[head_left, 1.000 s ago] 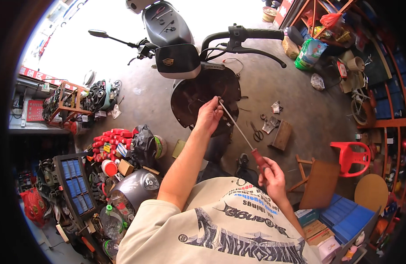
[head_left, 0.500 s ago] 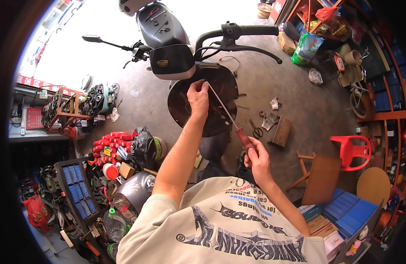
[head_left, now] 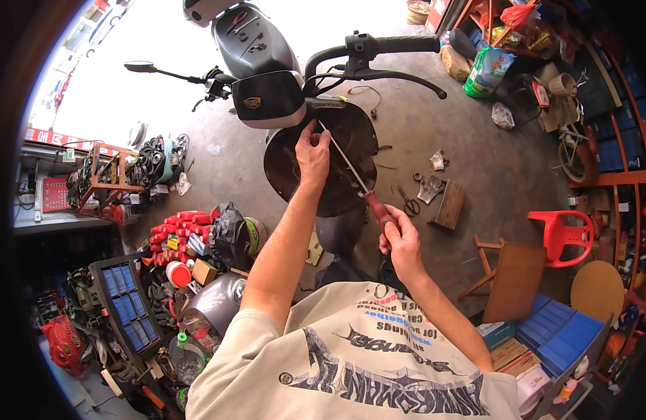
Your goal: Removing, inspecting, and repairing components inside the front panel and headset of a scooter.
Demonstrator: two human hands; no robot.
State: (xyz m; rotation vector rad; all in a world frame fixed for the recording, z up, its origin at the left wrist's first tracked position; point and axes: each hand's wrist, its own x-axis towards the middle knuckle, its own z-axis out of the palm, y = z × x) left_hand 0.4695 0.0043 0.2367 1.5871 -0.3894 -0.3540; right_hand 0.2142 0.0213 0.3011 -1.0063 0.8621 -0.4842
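A long screwdriver (head_left: 371,200) with a reddish handle and thin metal shaft slants up and left from my right hand (head_left: 405,245), whose fingers wrap round the handle. Its tip end reaches the dark rounded panel (head_left: 284,162) below the scooter's handlebar. My left hand (head_left: 313,157) is up against that panel beside the tip, fingertips pinched together; what they pinch is too small to make out. Above is the electric scooter's black and grey front cover (head_left: 268,99), with the right grip (head_left: 407,45) and brake lever beside it.
Pliers and loose small parts lie on the scooter seat (head_left: 247,43). On the floor to the right are scissors (head_left: 410,202), a wooden block (head_left: 449,204) and a red plastic chair (head_left: 562,238). Red bottles (head_left: 179,234) and a black bag (head_left: 229,227) are heaped on the left.
My right hand and the screwdriver have shifted a little up and left, toward the panel. My left hand stays close to the tip, its fingers slightly moved.
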